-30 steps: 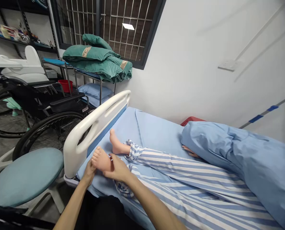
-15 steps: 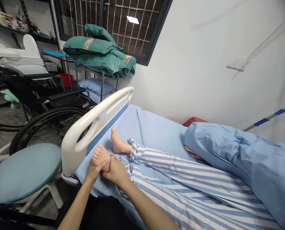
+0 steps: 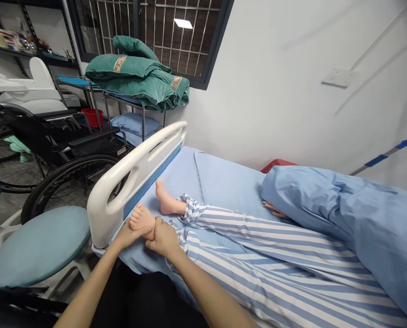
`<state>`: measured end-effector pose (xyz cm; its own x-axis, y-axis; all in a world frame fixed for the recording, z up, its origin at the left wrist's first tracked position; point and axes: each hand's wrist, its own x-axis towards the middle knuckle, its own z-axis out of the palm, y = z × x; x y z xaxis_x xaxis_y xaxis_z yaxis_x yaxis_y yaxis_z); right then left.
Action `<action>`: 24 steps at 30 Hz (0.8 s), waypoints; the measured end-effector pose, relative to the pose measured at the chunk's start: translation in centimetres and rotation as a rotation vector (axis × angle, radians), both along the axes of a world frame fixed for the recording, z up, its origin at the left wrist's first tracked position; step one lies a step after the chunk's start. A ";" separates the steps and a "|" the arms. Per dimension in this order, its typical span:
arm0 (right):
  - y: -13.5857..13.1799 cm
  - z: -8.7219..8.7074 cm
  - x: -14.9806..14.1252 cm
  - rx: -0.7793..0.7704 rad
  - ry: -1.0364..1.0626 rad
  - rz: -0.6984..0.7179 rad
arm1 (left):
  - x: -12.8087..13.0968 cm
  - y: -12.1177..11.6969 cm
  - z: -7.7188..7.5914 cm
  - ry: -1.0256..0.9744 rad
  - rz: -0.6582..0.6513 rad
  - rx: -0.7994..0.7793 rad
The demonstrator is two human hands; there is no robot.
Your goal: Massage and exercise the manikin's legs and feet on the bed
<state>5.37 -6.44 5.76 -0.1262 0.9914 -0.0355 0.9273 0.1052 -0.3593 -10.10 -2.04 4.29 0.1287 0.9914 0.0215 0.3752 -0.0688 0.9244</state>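
Note:
On the bed, the near bare foot has a smooth, doll-like surface, like a manikin's, with its toes pointing up. My left hand is closed around the sole side of this foot, its thumb lying across the lower part. Around the ankle, my right hand is wrapped, and the heel is mostly hidden. The other foot rests on the sheet just beyond, untouched. Both legs wear blue-and-white striped trousers, and the near cuff lies rumpled beside my right hand.
A white footboard rises beyond the feet. A round stool and a wheelchair stand to the left. Blue bedding covers the upper body, with fingers showing under its edge. Green folded quilts lie on a rack.
My view has shifted slightly. My left hand and forearm have moved a little to the left at the foot. The right hand keeps its hold on the ankle.

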 end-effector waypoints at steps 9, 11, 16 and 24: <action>0.2 -0.4 0.0 0.005 -0.027 0.000 | 2.1 -0.4 -3.4 -0.419 0.119 -0.093; 0.2 -0.4 -0.1 0.018 -0.034 -0.002 | 3.3 -0.6 -5.0 -0.660 0.233 -0.080; 0.3 -0.3 -0.2 0.023 -0.050 -0.010 | 3.8 -0.4 -6.9 -0.801 0.216 -0.113; 0.2 -0.5 -0.1 0.029 -0.041 -0.015 | 1.9 -0.1 -6.1 -0.568 0.069 -0.127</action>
<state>5.23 -6.24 5.24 -0.1104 0.9938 -0.0115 0.9428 0.1011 -0.3175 -8.18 -2.18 -1.78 0.0672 0.9964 -0.0512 -0.1823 0.0628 0.9812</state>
